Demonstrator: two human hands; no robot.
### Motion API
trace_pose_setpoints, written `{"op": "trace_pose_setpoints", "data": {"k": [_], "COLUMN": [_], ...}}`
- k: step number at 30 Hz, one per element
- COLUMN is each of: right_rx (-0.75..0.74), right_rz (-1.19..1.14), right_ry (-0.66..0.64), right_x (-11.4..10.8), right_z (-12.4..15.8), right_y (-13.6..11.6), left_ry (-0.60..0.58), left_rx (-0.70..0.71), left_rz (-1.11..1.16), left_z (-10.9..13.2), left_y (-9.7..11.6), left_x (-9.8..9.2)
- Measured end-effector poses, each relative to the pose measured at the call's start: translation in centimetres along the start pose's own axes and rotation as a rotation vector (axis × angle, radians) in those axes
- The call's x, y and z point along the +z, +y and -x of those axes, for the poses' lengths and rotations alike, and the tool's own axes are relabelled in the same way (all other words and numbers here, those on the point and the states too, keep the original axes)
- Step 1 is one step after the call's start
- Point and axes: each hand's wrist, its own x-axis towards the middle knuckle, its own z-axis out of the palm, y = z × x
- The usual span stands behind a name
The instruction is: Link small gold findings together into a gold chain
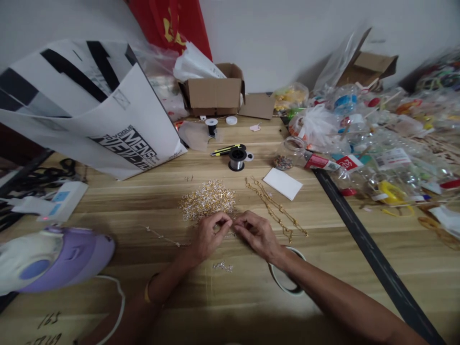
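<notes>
My left hand [212, 235] and my right hand [258, 234] meet fingertip to fingertip over the wooden table, each in a pinch. What they hold is too small to make out. Just beyond them spreads a pile of gold and silver beads or small links [206, 199]. A thin strand with small beads [160, 235] lies left of my left hand. Nearer to me is a small cluster of silvery pieces [223, 267]. To the right of my right hand lie gold chains [275, 211]. My right forearm passes over a pale ring, perhaps a tape roll [278, 282].
Farther back are a wire spool [236, 159], a yellow-black cutter [226, 150], a jar of beads [287, 154] and a white card [283, 183]. A large paper bag [143, 115], a power strip [66, 200] and a purple device [79, 258] stand left. Plastic bottles [381, 148] crowd the right.
</notes>
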Motion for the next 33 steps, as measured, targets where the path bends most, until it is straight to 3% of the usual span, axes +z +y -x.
{"op": "trace_pose_setpoints", "data": {"k": [23,28,33], "right_rx": [-0.036,-0.066,-0.09], "right_rz": [0.044,0.039,0.034], "right_ry": [-0.009,0.002,0.004], "right_x": [-0.2,-0.1,-0.2], "right_z": [-0.1,-0.1,-0.2], "right_y": [-0.2,0.0,0.0], "left_ry": [0.02,0.089,0.237], "left_rx": [0.017,-0.008,-0.073], "left_rz": [0.033,0.015,-0.077], "left_z": [-0.2,-0.8,-1.8], "left_y": [-0.6,-0.7,-1.7], "left_x": [-0.2,-1.3,-3.8]}}
